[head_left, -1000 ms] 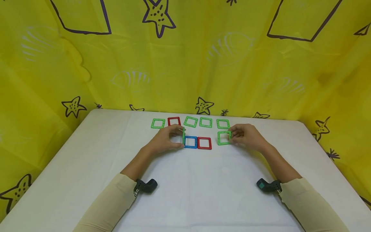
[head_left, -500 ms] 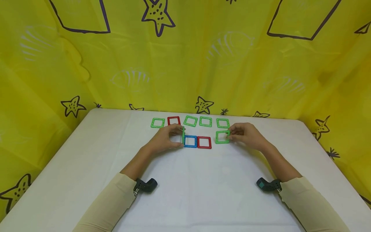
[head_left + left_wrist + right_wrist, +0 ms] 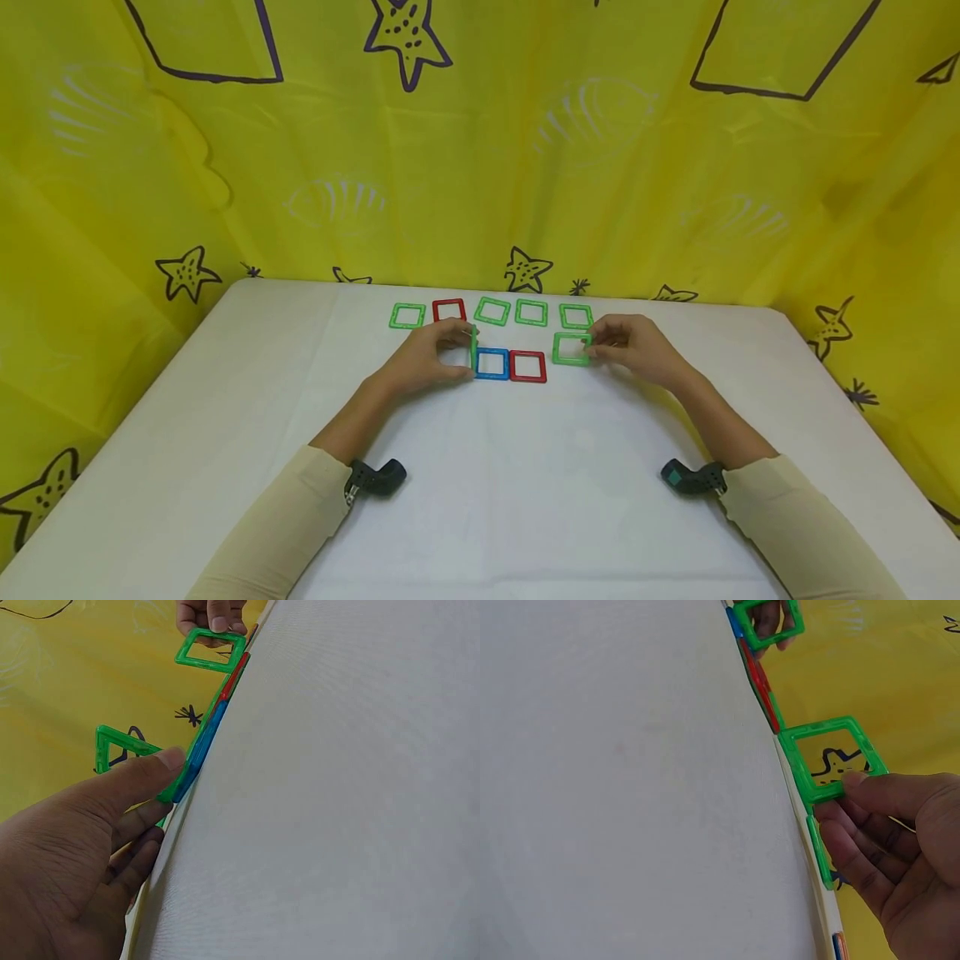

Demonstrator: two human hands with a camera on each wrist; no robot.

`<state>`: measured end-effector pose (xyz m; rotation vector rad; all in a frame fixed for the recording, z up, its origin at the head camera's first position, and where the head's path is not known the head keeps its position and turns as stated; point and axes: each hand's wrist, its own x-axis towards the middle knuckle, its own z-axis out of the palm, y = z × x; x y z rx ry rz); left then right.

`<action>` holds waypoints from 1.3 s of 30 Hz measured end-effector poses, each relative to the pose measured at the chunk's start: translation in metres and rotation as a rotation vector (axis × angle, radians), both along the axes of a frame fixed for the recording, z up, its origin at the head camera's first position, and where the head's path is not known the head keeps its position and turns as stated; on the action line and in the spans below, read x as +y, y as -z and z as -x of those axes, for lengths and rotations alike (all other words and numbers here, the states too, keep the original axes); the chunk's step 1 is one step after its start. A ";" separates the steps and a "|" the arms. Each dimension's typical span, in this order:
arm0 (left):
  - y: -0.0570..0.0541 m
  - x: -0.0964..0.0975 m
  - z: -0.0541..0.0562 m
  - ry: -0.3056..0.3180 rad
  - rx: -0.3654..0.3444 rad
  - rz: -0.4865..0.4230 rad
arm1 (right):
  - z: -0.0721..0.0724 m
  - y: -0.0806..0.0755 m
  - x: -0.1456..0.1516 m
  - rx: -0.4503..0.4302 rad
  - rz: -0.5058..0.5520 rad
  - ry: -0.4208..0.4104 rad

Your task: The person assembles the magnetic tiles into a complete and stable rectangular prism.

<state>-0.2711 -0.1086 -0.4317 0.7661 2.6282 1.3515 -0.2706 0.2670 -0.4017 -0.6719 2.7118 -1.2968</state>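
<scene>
My left hand (image 3: 426, 360) holds a green square magnetic tile (image 3: 473, 352) on edge, thumb and fingers on its frame. This tile stands upright at the left side of a flat blue square magnetic tile (image 3: 492, 377). Right against the blue one lies a red square magnetic tile (image 3: 528, 380). My right hand (image 3: 636, 352) pinches another green square magnetic tile (image 3: 556, 348) by its right side, tilted up off the table and a little right of the red tile. In the right wrist view, the thumb presses on this green frame (image 3: 802, 769).
Along the back of the white table (image 3: 480, 483) lies a row of flat square tiles: a green one (image 3: 407, 306) at left, a red one (image 3: 448, 302) partly behind my left hand, then more green ones (image 3: 531, 302). A yellow curtain (image 3: 465, 167) hangs behind.
My right hand has moved slightly left with its green magnetic tile, closer to the red tile. The left hand keeps its upright green magnetic tile in the same place.
</scene>
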 end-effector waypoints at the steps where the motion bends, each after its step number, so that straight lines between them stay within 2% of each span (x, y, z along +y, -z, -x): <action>1: -0.001 0.000 0.000 0.001 -0.001 -0.001 | -0.001 0.000 -0.001 -0.002 0.007 -0.002; 9: -0.004 0.000 -0.001 0.015 -0.003 -0.009 | -0.007 -0.004 -0.012 0.053 -0.005 0.028; 15: -0.003 0.002 0.000 0.010 -0.012 -0.003 | -0.012 -0.002 -0.020 0.097 0.025 0.062; 24: -0.003 0.000 -0.001 -0.008 -0.022 -0.002 | -0.014 0.006 -0.040 0.115 0.102 -0.004; 39: -0.003 -0.001 -0.001 0.014 -0.007 -0.024 | -0.024 0.007 -0.056 0.112 0.114 -0.004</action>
